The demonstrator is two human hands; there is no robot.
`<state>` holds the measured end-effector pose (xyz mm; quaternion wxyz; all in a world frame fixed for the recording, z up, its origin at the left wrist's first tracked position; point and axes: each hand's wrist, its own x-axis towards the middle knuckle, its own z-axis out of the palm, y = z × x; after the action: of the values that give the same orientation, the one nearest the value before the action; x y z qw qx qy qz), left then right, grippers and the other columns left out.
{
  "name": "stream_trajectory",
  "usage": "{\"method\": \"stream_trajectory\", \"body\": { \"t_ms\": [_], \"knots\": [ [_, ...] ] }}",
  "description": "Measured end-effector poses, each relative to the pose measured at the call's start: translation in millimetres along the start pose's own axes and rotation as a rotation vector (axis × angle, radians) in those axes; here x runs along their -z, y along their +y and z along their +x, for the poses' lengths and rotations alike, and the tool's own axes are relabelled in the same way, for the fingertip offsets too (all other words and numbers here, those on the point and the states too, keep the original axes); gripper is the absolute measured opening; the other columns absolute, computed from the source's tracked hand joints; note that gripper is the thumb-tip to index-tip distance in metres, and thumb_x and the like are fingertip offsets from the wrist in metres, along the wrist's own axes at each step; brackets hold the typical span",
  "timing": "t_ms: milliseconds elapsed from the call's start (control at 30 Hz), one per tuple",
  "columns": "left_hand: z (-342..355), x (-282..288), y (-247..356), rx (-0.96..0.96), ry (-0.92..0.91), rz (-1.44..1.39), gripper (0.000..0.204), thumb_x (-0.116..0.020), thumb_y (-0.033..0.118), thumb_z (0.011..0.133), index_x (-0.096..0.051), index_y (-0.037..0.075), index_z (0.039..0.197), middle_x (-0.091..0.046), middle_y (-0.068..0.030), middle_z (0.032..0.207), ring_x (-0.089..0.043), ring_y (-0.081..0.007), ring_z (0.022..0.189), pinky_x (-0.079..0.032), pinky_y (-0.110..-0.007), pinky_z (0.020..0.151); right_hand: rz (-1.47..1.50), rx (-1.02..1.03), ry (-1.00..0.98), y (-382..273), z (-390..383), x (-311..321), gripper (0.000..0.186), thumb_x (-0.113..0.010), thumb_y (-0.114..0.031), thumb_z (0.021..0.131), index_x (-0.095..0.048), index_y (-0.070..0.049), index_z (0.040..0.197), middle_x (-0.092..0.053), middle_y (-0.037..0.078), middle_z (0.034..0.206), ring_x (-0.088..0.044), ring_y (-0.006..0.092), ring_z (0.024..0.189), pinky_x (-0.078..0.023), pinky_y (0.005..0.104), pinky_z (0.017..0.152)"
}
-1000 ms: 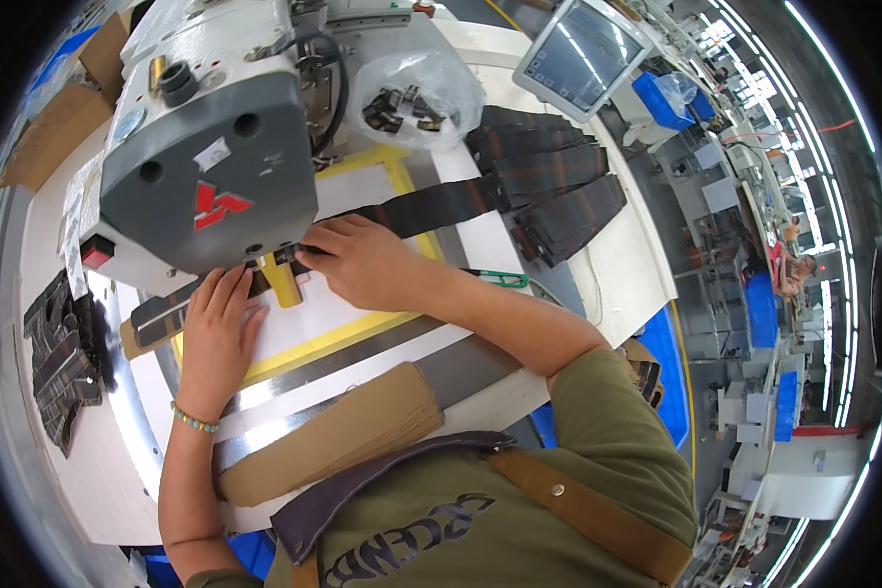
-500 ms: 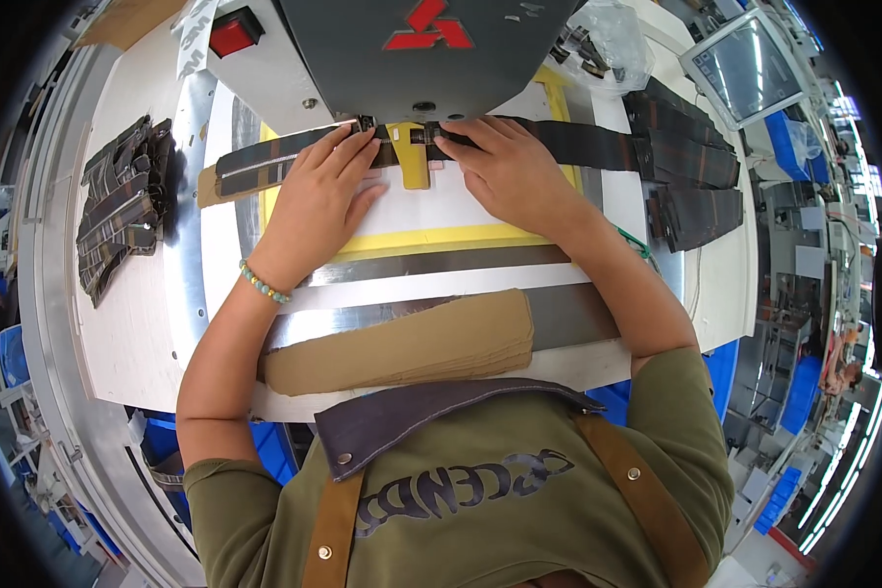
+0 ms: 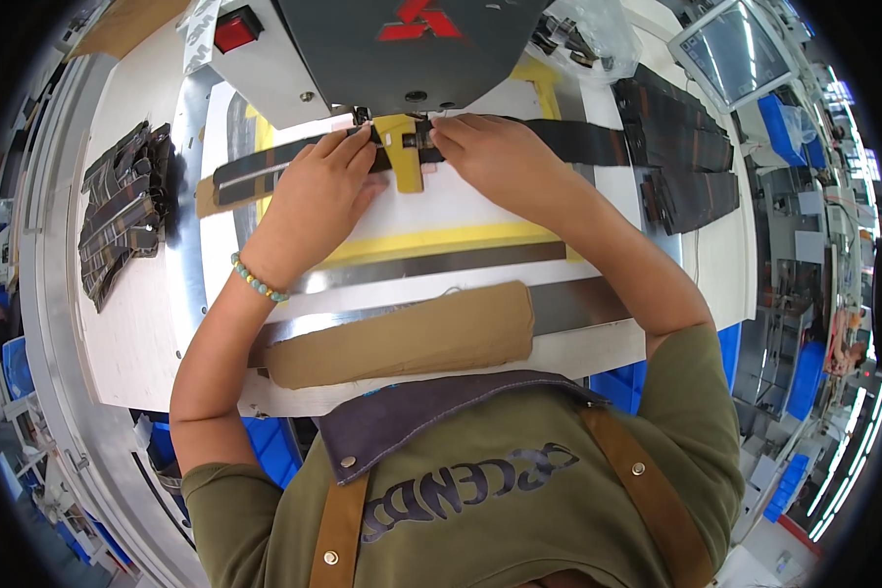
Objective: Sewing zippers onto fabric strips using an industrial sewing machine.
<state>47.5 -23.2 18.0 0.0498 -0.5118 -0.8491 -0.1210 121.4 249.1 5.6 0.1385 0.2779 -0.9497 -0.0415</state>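
A dark fabric strip (image 3: 588,142) lies across the white work plate beneath the grey sewing machine head (image 3: 416,64). Its striped left part (image 3: 250,171) rests on a brown strip (image 3: 207,198). My left hand (image 3: 316,201) bears on the strip, fingers together and bent, left of a yellow T-shaped piece (image 3: 405,162). On that piece's other side, my right hand (image 3: 510,167) grips the strip by a small dark fitting, with the thumb tucked out of sight. The machine head hides what is behind my fingertips.
Brown fabric pieces (image 3: 402,338) lie stacked at the table's near edge. Plaid strips (image 3: 122,211) are piled at left, dark strips (image 3: 678,147) at right. A red switch (image 3: 236,30), a clear bag (image 3: 598,39) and a screen (image 3: 735,51) stand around the back.
My right thumb has drawn in under the hand, and my left thumb has moved closer to its fingers. The yellow piece looks slightly more tilted. The whole view has shifted a little.
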Motion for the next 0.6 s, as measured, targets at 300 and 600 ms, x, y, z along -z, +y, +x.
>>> {"method": "stream_trajectory", "body": {
  "t_ms": [300,600],
  "knots": [
    [-22.3,-0.3,35.6,0.017,0.041,-0.019,0.042,-0.081,0.017,0.092,-0.066,-0.005,0.124,-0.071,-0.0197,0.124,-0.069,-0.038,0.114,-0.057,-0.045,0.097,-0.05,0.061,0.118,-36.6,4.0,19.7,0.007,-0.072,-0.013,0.079,-0.071,-0.006,0.083,-0.067,0.005,0.087,-0.07,0.0219,0.083,-0.057,0.0339,0.076],
    [-36.8,1.9,65.7,-0.436,0.118,0.215,0.054,-0.071,0.004,0.084,-0.071,-0.002,0.138,-0.066,-0.0087,0.101,-0.066,-0.0222,0.086,-0.055,-0.036,0.071,0.346,-0.174,0.343,-83.3,-70.5,98.3,0.012,-0.077,-0.014,0.079,-0.072,-0.005,0.084,-0.066,0.008,0.088,-0.068,0.0271,0.09,-0.056,0.0429,0.078]
  ]
}}
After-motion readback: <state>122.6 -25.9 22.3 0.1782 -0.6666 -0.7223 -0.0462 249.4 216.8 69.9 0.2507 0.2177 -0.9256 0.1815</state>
